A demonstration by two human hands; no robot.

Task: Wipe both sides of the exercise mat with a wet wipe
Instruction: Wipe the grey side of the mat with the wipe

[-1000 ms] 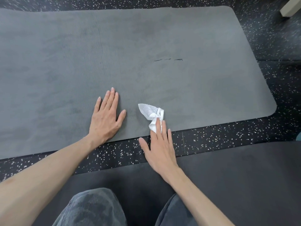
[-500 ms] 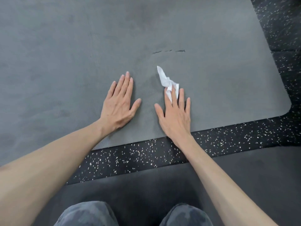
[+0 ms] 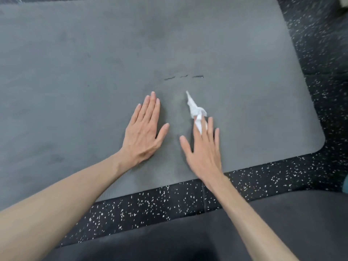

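The grey exercise mat (image 3: 75, 63) lies flat on the floor and fills most of the view. Three short dark marks (image 3: 183, 77) show near its middle. My left hand (image 3: 144, 130) rests flat on the mat, palm down, fingers straight. Just to its right, my right hand (image 3: 204, 147) presses a crumpled white wet wipe (image 3: 195, 110) onto the mat with straight fingers. The wipe's twisted end sticks out ahead of the fingertips, below the dark marks.
Black speckled rubber floor (image 3: 150, 204) runs along the mat's near edge and right side. A darker mat (image 3: 282, 223) lies nearest me, under my knees. A pale object (image 3: 344, 4) shows at the top right corner.
My right hand pushed the wipe forward from the mat's near edge toward the dark marks, and now sits slightly nearer again. My left hand stays flat on the mat.
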